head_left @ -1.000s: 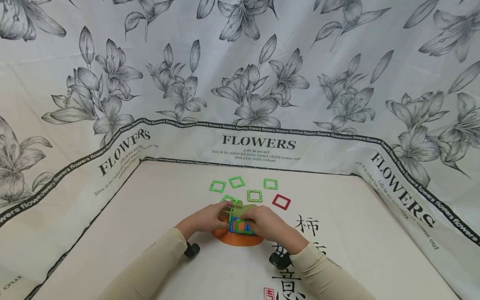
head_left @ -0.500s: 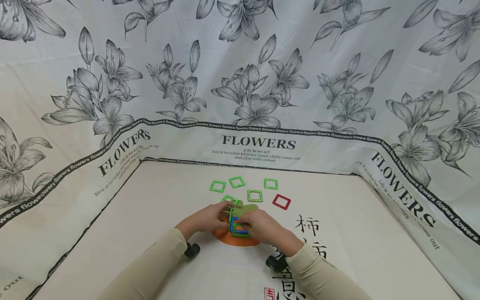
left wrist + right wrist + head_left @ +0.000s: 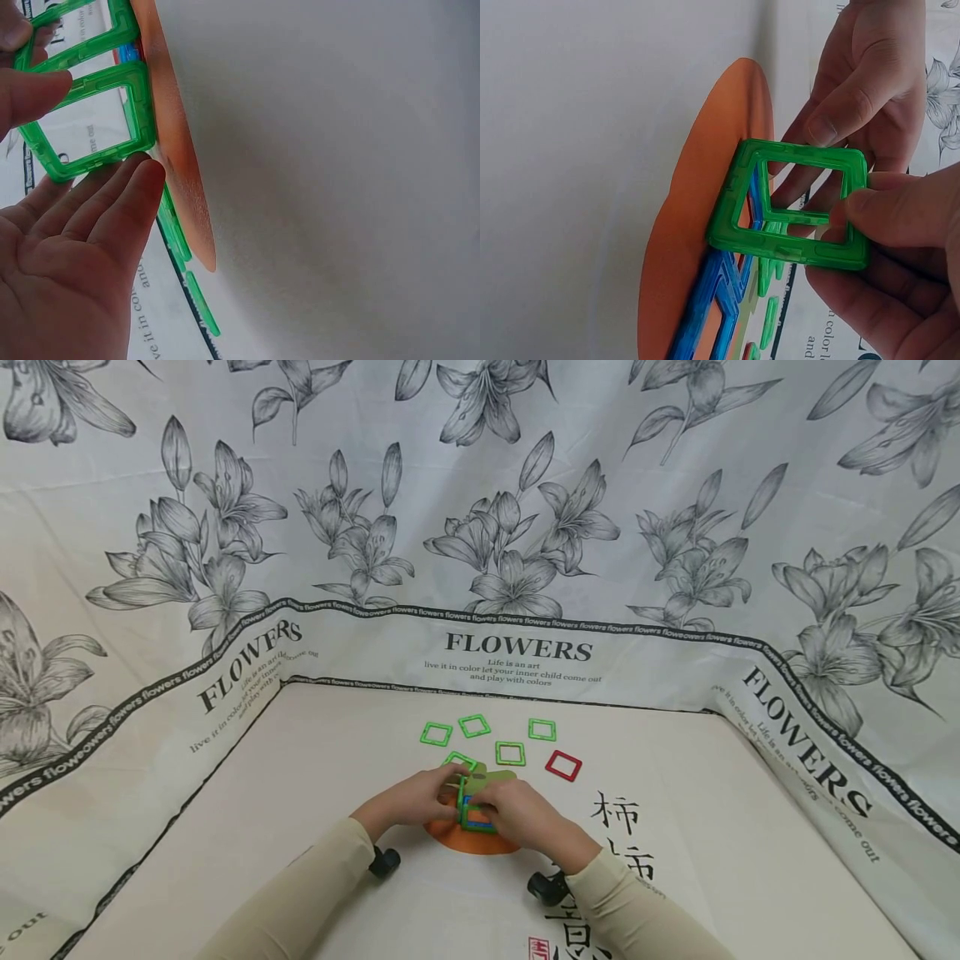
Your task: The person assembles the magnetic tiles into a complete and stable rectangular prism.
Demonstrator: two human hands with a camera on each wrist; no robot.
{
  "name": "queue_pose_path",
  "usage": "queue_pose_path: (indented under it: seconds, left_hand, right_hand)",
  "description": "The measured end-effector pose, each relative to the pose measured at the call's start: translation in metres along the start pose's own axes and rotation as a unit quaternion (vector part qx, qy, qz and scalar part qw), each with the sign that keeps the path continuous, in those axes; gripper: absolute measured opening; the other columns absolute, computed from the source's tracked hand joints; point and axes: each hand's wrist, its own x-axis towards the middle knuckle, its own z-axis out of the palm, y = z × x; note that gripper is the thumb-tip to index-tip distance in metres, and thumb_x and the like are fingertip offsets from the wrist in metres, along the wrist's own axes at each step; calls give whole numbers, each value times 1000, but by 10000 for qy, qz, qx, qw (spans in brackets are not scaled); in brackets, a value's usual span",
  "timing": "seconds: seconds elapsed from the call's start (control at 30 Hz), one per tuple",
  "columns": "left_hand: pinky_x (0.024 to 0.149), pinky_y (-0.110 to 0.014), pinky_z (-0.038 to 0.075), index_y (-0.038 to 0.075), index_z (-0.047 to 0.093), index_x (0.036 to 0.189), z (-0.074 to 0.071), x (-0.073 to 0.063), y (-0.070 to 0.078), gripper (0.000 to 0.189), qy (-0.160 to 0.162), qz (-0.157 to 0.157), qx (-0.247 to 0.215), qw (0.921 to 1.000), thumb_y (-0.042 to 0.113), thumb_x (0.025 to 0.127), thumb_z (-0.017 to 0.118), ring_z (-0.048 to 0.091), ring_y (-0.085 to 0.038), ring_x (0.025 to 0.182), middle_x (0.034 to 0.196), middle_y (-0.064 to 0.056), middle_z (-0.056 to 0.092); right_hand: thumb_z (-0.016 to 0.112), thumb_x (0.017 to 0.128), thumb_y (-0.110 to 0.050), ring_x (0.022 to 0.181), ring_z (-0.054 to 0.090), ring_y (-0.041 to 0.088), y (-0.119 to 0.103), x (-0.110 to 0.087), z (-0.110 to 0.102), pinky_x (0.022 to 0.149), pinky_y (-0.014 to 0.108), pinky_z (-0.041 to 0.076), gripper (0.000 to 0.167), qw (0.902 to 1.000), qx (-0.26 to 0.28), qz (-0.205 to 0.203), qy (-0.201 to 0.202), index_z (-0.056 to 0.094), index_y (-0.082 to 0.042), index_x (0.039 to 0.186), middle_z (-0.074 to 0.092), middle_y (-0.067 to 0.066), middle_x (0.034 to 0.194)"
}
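Observation:
My left hand stays at the left of an orange fruit-shaped mat. Its thumb and fingers pinch a green square magnetic tile that stands on edge, its fingertips at the lower side in the left wrist view. From the right, my right hand pinches a second green square tile between thumb and fingers, upright over the mat. One corner of this tile meets the left hand's tile at the near side. Blue tiles lie on the mat beneath, partly hidden by the right hand.
Beyond the mat's green leaf part, several loose green tiles lie scattered on the white cloth. A red tile lies to their right. Flower-printed curtain walls rise at the back and sides.
My right hand has shifted a little to the left with its green tile, bringing it close to the left hand's tile. The left hand stays in place.

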Motion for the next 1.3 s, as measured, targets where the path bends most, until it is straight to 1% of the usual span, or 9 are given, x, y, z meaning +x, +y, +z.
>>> queue_pose_path:
  seconds: [0.23,0.47,0.73,0.9,1.03,1.3]
  left_hand:
    - [107,-43,43,15,44,138,1,1,0,59,5,-43,-26,10000,20,85,71,53,-24,130,140,-7,55]
    - [107,-44,43,14,44,138,1,1,0,59,14,-21,-3,10000,20,85,70,53,-23,130,140,-7,55]
    - [106,-42,45,16,44,139,0,1,-2,59,5,-32,-20,10000,23,86,70,54,-22,129,141,-6,54]
    - [106,-42,44,17,43,140,0,1,-2,60,9,-73,-2,10000,22,87,69,55,-22,128,142,-6,54]
    - [107,-43,44,15,43,140,0,0,0,60,-2,-84,-14,10000,20,86,69,55,-24,127,142,-7,54]
    - [107,-44,43,12,42,141,1,1,-1,60,-9,-45,-151,9999,24,87,68,58,-24,124,142,-10,54]
  right_hand:
    - [69,88,-7,83,63,12,-1,1,-1,76,28,55,14,10000,67,-12,66,76,-10,99,74,-2,93]
    - [68,88,-8,83,64,12,0,1,1,76,28,56,14,9999,22,-27,106,77,-10,100,74,-3,93]
    - [68,88,-8,83,64,12,0,4,3,75,27,56,14,9999,82,-6,131,77,-11,100,74,-3,93]
    - [68,89,-11,83,63,12,1,4,5,75,27,56,15,9999,81,69,136,76,-12,101,74,-3,95]
    - [68,90,-11,84,64,12,1,4,5,76,28,55,15,9998,114,110,137,76,-13,102,74,-3,95]
    - [68,89,-10,88,64,14,4,3,7,78,29,55,16,9996,197,17,221,76,-13,102,74,-3,97]
